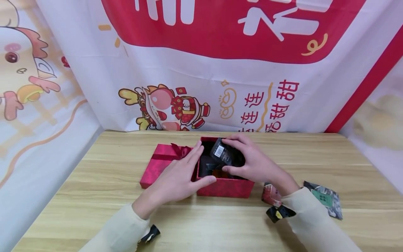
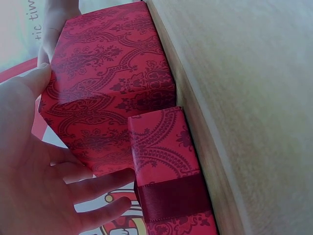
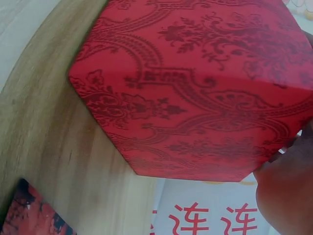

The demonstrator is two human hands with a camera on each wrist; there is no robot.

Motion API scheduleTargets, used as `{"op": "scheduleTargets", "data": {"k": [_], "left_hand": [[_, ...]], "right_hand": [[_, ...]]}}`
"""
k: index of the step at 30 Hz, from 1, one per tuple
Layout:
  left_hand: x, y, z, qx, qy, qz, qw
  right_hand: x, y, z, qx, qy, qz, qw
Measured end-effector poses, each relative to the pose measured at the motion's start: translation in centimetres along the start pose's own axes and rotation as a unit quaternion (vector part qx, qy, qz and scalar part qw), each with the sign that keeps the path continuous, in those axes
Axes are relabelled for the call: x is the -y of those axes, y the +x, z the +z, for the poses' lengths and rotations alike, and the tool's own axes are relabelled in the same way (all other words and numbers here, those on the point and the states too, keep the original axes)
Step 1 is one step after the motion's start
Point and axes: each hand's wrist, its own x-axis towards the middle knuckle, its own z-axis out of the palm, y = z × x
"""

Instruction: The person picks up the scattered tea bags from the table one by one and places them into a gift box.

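A red patterned box (image 1: 225,188) stands open on the table, with dark packets and a small orange-and-black piece (image 1: 220,173) inside. My right hand (image 1: 253,161) reaches over its right side and grips a black packet (image 1: 221,153) with a white barcode label between fingers and thumb. Along the left rim lies my left hand (image 1: 177,178), fingers straight, thumb touching the box edge in the left wrist view. Beside the box, partly behind that hand, is the red lid (image 1: 154,171) with a dark red ribbon bow (image 1: 181,150). The right wrist view shows mostly the box's outer wall (image 3: 195,98).
Right of the box lie a red packet (image 1: 271,194), a small black wrapper (image 1: 280,212) and a grey-green packet (image 1: 325,199). Another black wrapper (image 1: 150,233) sits near the left sleeve. A printed cloth (image 1: 189,70) hangs behind the wooden table (image 1: 94,196).
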Motion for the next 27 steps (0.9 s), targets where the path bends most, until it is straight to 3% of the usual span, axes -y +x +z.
{"op": "scheduleTargets", "data": {"k": [8,27], "left_hand": [[-0.02,0.01,0.05,0.000,0.003,0.003,1.0000],[-0.07,-0.22,-0.05,0.002,0.006,-0.001,1.0000]], "right_hand": [[0.47,0.34,0.22,0.042,-0.052,0.006,0.9978],[0.48,0.42,0.53,0.054,-0.069,-0.005,0.9961]]}}
